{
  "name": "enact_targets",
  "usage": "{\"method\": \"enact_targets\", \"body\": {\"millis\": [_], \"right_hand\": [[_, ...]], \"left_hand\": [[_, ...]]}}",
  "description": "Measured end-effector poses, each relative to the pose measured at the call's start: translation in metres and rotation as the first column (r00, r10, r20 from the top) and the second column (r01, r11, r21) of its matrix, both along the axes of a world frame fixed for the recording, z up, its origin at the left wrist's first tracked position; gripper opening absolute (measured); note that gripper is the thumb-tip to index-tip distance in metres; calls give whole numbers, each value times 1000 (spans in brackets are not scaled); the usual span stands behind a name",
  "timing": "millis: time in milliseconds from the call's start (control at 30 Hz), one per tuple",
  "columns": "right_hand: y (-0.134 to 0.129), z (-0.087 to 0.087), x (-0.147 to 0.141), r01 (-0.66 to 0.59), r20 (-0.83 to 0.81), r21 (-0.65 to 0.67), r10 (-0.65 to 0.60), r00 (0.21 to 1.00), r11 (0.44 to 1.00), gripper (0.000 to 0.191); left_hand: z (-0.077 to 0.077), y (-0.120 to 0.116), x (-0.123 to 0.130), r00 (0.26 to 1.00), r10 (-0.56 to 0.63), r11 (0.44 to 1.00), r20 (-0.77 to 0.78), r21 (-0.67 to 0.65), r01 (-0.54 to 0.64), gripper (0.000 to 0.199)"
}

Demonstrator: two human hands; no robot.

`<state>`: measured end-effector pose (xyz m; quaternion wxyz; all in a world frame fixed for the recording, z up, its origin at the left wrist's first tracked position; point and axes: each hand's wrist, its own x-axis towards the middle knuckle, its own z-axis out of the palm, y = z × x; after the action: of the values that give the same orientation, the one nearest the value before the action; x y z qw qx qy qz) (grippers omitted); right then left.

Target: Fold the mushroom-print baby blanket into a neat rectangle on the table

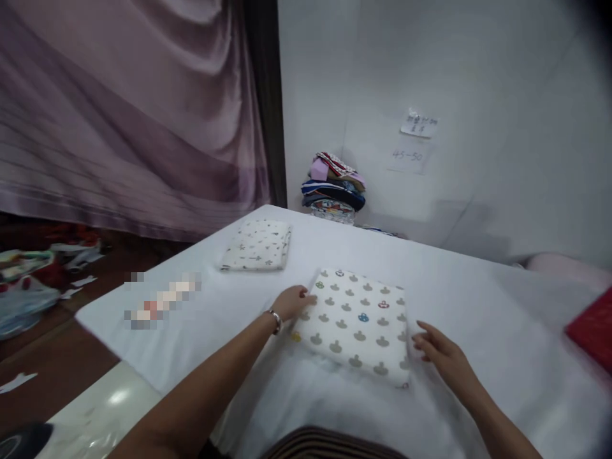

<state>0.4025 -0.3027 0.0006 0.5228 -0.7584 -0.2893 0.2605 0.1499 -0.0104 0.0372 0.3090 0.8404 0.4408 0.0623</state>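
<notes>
A folded white cloth (pixel 351 322) lies flat in front of me, printed with grey mushroom-like shapes and a few coloured ones. My left hand (pixel 292 303) touches its left edge, one digit lying on the fabric and the others slightly bent and apart. A silver bracelet circles that wrist. Just off the cloth's right edge is my right hand (pixel 437 347), open, with its fingers loosely bent and nothing in them. Farther back on the left lies a second folded white cloth (pixel 258 245) with a small dark print.
The white-covered table (pixel 468 306) meets a pale wall bearing paper notes (pixel 419 124). A stack of folded fabrics (pixel 333 186) stands by the wall. Red fabric (pixel 593 328) lies at the right. A purplish curtain (pixel 143 115) hangs left, above plastic bags (pixel 26 306) on the floor.
</notes>
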Motion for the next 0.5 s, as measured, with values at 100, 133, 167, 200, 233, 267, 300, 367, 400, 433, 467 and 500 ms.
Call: {"method": "enact_targets", "body": {"millis": [100, 133, 167, 200, 233, 267, 300, 367, 400, 433, 467, 500], "right_hand": [[28, 13, 11, 19, 21, -49, -18, 1000, 999, 60], [40, 16, 14, 19, 27, -79, -17, 999, 997, 61], [52, 18, 17, 22, 41, -109, -18, 999, 994, 61], [64, 20, 20, 30, 60, -131, -23, 998, 991, 60], [74, 20, 21, 37, 70, -128, -28, 997, 991, 61], [82, 21, 21, 46, 61, -99, -40, 997, 994, 63], [88, 23, 19, 59, 37, -44, -58, 998, 997, 66], [91, 29, 11, 75, -47, 113, -70, 996, 991, 79], [89, 34, 5, 70, -87, 196, -54, 995, 978, 86], [84, 40, -3, 45, -110, 269, -16, 994, 962, 92], [77, 48, -12, -4, -115, 327, 44, 992, 945, 96], [69, 56, -22, -71, -105, 364, 117, 987, 929, 98]], "left_hand": [[6, 12, 15, 1000, 12, 998, -28, 66, -10, 45], [6, 15, 22, 999, 19, 998, -35, 55, -17, 46], [5, 17, 28, 999, 30, 999, -35, 39, -29, 47], [3, 18, 35, 999, 45, 999, -27, 21, -44, 46], [1, 18, 40, 998, 57, 998, -15, 7, -57, 43], [-1, 17, 44, 998, 64, 998, 1, 0, -64, 38], [-3, 16, 47, 998, 64, 998, 15, -1, -64, 31], [-5, 12, 49, 996, 61, 998, 62, 10, -62, 20], [-4, 10, 47, 993, 62, 998, 103, 21, -65, 16], [-2, 6, 45, 985, 61, 997, 162, 27, -67, 13], [0, 3, 41, 970, 58, 998, 237, 17, -64, 13], [4, -2, 36, 945, 53, 999, 323, -17, -50, 14]]}}
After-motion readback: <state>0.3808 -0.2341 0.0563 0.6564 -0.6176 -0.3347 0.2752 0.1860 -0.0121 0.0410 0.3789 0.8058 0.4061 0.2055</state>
